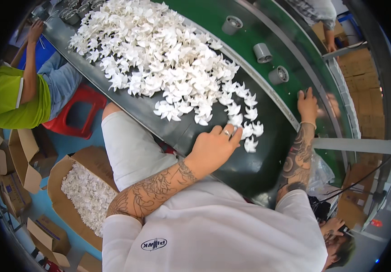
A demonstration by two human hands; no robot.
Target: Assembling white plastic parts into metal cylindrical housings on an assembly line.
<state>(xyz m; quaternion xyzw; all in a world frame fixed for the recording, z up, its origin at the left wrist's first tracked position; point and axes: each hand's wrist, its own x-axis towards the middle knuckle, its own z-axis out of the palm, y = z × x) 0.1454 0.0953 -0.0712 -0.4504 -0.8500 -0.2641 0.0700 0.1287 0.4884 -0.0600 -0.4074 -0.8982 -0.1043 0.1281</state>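
My left hand (217,147), with a ring on one finger, is over the dark work surface (186,133). Its fingers reach forward, slightly apart, and the tips touch a white bladed piece (235,119) shaped like a small fan wheel. Beside those fingertips lies a loose trail of similar pieces (251,113), leading back to a large white heap (154,50). My right hand (308,108) is over the near part of the green conveyor belt (250,34), fingers stretched and apart, with nothing visible in it. Several grey cup-shaped housings stand or lie on the belt, the nearest housing (278,75) beyond my right hand.
A metal rail (268,88) divides the work surface from the belt. A grey crossbar (356,145) spans the right side. Co-workers sit at left, by a red stool (80,111), and across the belt. An open carton (59,174) of small white pieces stands on the floor.
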